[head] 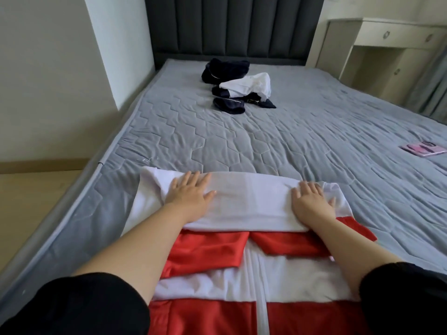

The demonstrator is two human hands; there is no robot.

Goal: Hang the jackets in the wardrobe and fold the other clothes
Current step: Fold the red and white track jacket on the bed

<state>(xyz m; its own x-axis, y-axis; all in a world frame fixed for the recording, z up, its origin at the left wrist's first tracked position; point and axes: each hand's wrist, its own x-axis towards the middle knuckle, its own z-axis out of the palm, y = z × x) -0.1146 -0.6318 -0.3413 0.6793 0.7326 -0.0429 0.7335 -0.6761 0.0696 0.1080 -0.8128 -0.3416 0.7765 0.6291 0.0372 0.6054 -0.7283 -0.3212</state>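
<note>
Head camera: a person leans over a grey quilted bed [266, 141], with the left hand [191, 192] and right hand [312, 199] pressing flat on a red-and-white zip-front garment [251, 204] spread at the near end of the mattress. Each grip is fully open, fingers straight and palms down on the white band turned over the red panels, holding nothing. The step in hand looks like smoothing a first fold. The next move probably calls for pinching the folded edge at both ends and bringing it toward the body, keeping the zip line straight. A pile of navy and white clothes [239, 85] waits near the dark headboard [232, 25], its separate pieces impossible to tell apart. The garment's near end is cut off by the frame and partly covered by black sleeves. No wardrobe is in view. A flat pink item [422, 149] at right cannot be identified.
</note>
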